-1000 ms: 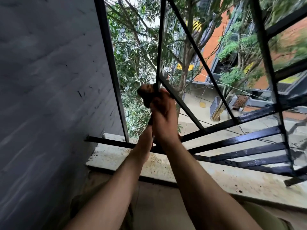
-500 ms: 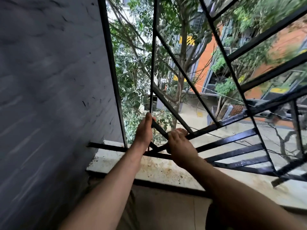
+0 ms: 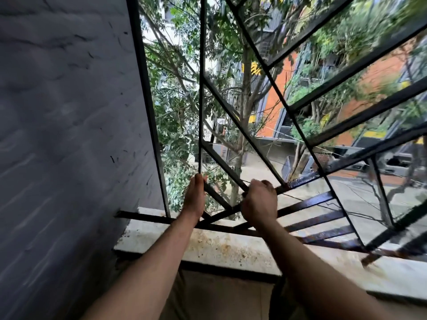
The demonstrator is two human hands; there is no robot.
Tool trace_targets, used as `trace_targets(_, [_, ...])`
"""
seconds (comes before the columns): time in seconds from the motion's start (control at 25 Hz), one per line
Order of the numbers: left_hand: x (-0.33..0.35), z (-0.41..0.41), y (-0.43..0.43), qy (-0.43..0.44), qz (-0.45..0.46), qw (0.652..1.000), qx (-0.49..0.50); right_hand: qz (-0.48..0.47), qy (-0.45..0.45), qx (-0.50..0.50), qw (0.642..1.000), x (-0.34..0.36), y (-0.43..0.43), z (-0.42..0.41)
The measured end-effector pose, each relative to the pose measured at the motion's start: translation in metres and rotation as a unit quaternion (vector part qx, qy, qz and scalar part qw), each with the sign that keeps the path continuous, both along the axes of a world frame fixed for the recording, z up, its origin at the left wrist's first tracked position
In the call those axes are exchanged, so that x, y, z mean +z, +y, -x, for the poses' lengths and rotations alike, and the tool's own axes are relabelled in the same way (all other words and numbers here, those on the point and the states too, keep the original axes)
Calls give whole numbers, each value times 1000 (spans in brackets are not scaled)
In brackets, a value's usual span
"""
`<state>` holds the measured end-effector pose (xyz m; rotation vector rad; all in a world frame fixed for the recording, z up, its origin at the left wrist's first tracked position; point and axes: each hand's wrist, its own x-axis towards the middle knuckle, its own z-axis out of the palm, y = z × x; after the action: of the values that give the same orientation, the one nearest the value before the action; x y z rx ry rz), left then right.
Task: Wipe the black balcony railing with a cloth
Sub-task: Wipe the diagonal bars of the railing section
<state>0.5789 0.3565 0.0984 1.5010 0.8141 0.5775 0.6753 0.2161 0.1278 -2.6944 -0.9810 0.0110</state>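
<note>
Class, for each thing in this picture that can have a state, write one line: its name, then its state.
left hand, grips an upright bar of the railing
right hand, curled round a slanted bar
railing, black, lower bars brownish
ledge, stained, brown specks
cloth, out of sight

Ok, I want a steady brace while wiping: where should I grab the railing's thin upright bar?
Probably low on the upright bar, just above a slanted bar joining it, from the balcony side, as the left hand does: it is slim enough to wrap, and the joint stops a downward slip.
</note>
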Motion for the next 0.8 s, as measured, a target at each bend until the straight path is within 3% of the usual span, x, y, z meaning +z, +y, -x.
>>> trace_targets(0.04, [0,-1,-1,14,-18,1000,-4,-95,40,4,995,-2,5,-2])
trace_targets(0.08, [-2,-1,0,29,-31,999,-11,-106,27,34,993,-9,-3,-12])
trace_targets(0.12, [-5,-3,1,35,-39,999,-8,-77,-59,90,991,-16,-20,-21])
trace_targets(0.2, [-6,-4,1,32,-25,999,-1,51,-336,228,912,-33,-57,-46])
trace_targets(0.24, [-7,-5,1,29,-17,999,-2,80,-376,242,891,-30,-66,-50])
trace_targets(0.28, [-7,-6,2,28,-13,999,-12,75,-356,207,908,-36,-60,-42])
trace_targets(0.32, [-10,-6,4,27,-2,999,-24,51,-277,123,952,-44,-42,-27])
trace_targets(0.36, [-8,-6,6,22,6,999,-34,-16,-127,30,991,-40,-12,-11])
trace_targets(0.4, [-8,-5,9,10,21,999,-28,-156,39,-46,986,-23,18,1])
trace_targets(0.44, [2,-3,8,-19,50,998,-19,-286,190,-131,930,1,39,16])
trace_targets(0.48, [16,-2,10,-61,83,994,-16,-370,318,-138,862,30,52,20])
trace_targets(0.52, [35,-2,12,-99,109,989,-16,-461,383,-69,798,51,71,17])
trace_targets(0.56, [52,-4,16,-143,121,982,-13,-505,404,28,762,71,85,19])
trace_targets(0.6, [69,-6,19,-177,136,975,-12,-497,367,139,774,92,89,30])
trace_targets(0.64, [82,-9,26,-208,174,963,-3,-454,302,196,815,99,90,42])
trace_targets(0.68, [98,-13,31,-212,197,957,5,-413,237,206,855,93,86,45])
trace_targets(0.76, [118,-19,32,-202,200,958,-36,-318,117,130,932,66,75,40])
trace_targets(0.8, [124,-22,27,-199,200,959,-39,-317,89,92,940,60,80,32])
